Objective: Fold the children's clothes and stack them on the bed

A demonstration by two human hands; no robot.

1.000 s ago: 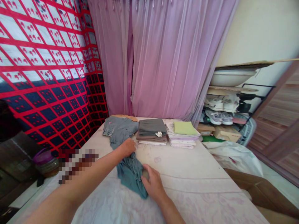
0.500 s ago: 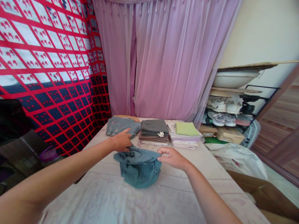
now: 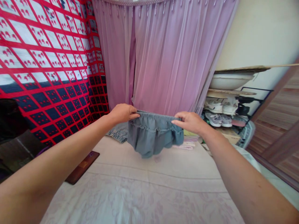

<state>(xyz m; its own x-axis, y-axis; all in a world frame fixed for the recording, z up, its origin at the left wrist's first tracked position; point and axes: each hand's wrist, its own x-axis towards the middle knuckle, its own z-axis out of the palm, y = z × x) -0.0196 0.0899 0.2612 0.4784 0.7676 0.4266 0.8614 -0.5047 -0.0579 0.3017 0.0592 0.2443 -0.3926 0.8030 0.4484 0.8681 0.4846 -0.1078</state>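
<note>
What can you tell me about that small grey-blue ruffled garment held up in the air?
The small grey-blue ruffled garment looks like soft cotton, with a gathered elastic waistband and a frilled tier below. It hangs stretched by its waistband between the left hand and right hand, clear above the pale bed sheet, its lower edge drooping unevenly.

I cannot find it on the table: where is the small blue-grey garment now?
The blue-grey garment hangs in the middle of the head view, above the table, held by the left hand and right hand.
</note>
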